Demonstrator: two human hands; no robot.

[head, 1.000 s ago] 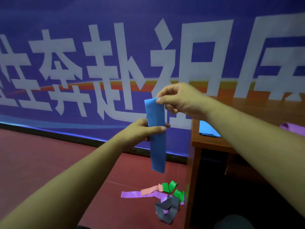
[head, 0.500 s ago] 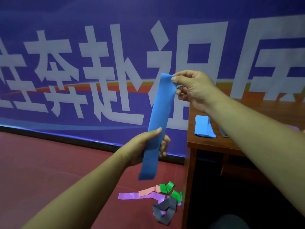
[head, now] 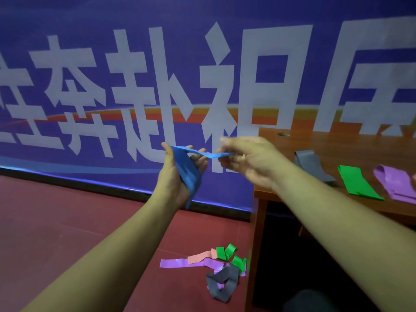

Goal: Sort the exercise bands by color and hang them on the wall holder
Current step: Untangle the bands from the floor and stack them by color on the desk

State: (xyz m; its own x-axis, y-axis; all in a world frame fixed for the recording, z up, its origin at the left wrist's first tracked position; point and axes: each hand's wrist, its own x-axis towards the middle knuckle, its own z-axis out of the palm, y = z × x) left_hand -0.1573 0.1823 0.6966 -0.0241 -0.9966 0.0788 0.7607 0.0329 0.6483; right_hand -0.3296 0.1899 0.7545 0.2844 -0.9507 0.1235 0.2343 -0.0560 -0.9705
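Holding a flat blue elastic exercise band [head: 190, 176] in mid-air ahead of the body, both hands are engaged on it. The left hand [head: 177, 176] is turned palm-up with the blue band lying across the palm. Its thumb and fingers curl up on either side, so the hand grips the band. The lower end of the blue band hangs past the heel of that hand. The upper end runs roughly level across to the right hand [head: 249, 161], which pinches it between thumb and fingertips. This hand is motion-blurred, and the exact finger placement cannot be read.

A brown wooden table [head: 337, 143] stands at the right. Three folded bands lie on its top in a row, apart from one another: a grey folded band [head: 313, 165] nearest the hands, then a green folded band [head: 358, 183], then a purple folded band [head: 396, 183] at the frame edge.

A loose pile lies on the dark red floor [head: 67, 221], beside the table's near corner. It comprises a purple strip [head: 173, 263], a pink strip [head: 200, 257] overlapping it, crumpled green pieces [head: 225, 253] and a twisted grey loop [head: 222, 284].

A blue banner with large white characters [head: 157, 64] covers the wall behind.
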